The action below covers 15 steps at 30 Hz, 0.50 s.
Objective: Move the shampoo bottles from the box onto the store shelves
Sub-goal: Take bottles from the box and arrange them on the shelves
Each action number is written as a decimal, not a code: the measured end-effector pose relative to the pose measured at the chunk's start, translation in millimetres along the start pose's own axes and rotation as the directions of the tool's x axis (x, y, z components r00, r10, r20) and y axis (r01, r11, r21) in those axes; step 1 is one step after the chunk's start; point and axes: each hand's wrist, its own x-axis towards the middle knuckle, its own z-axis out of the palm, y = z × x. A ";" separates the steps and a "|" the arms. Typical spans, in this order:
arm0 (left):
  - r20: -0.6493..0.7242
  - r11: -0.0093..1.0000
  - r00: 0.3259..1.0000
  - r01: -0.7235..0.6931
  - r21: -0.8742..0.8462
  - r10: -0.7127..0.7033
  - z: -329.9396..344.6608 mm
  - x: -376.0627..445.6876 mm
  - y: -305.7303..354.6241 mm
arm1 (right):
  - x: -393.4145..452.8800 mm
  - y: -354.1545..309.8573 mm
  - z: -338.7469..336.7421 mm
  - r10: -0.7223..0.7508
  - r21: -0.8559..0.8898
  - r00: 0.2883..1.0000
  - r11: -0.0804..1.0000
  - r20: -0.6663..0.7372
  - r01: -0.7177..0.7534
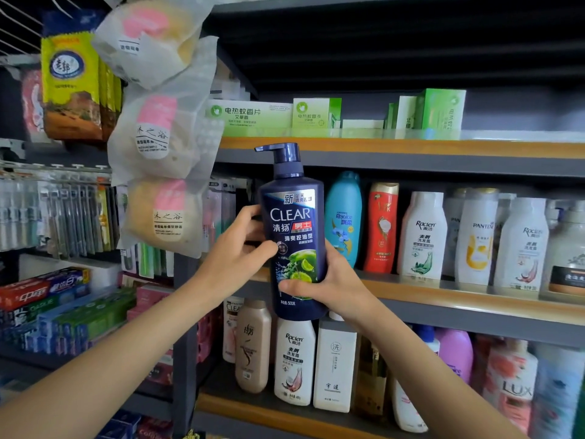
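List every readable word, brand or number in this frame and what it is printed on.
"CLEAR", "500" near the base: dark blue pump bottle, held by left hand and right hand.
"Rejoice": teal bottle.
"Raclen": white bottle, another on the lower shelf.
"PANTENE", partly cut off: white bottle.
"LUX": pink-patterned bottle.
"DARLIE": toothpaste box.
Too small or blurred: green boxes, hanging sponge bags.
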 end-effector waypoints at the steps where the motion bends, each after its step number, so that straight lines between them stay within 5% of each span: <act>1: -0.002 1.000 1.000 0.005 -0.023 -0.005 0.7 0.8 -1.1 | 0.0 -1.0 0.1 -0.011 -0.013 1.000 1.000 0.000 0.011; 15: -0.078 0.997 0.996 -0.050 -0.050 0.046 1.5 16.3 -5.2 | 17.0 -6.3 -2.9 -0.097 -0.071 0.995 0.993 -0.022 0.095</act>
